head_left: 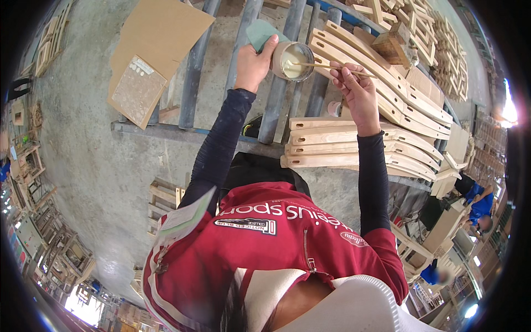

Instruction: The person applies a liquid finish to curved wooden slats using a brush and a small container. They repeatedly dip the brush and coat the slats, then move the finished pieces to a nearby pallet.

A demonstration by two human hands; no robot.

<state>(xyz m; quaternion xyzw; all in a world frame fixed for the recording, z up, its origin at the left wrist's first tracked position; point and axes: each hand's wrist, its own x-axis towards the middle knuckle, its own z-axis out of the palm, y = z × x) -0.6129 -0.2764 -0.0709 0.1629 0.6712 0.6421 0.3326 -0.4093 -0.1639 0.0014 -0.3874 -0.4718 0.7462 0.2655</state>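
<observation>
My left hand [254, 65] is closed around a round cup [277, 60] tilted so that its mouth shows. Pale cream paste [298, 57] lies inside. A flat grey-green piece [262, 34] sticks out beyond the left thumb; whether the hand grips it too, I cannot tell. Between the fingertips of my right hand [357, 91] is a thin wooden stick [327, 66], its far end in the mouth of the cup. Right beneath that wrist are stacked curved wooden slats [326, 148] with slots near their ends.
Grey rollers [194, 83] of a conveyor run under my hands. Brown cardboard [160, 33] with a stained board [138, 88] lies at left. More curved slats [381, 74] and a wooden block [394, 45] are at right. Blue-clothed people [479, 202] are at far right.
</observation>
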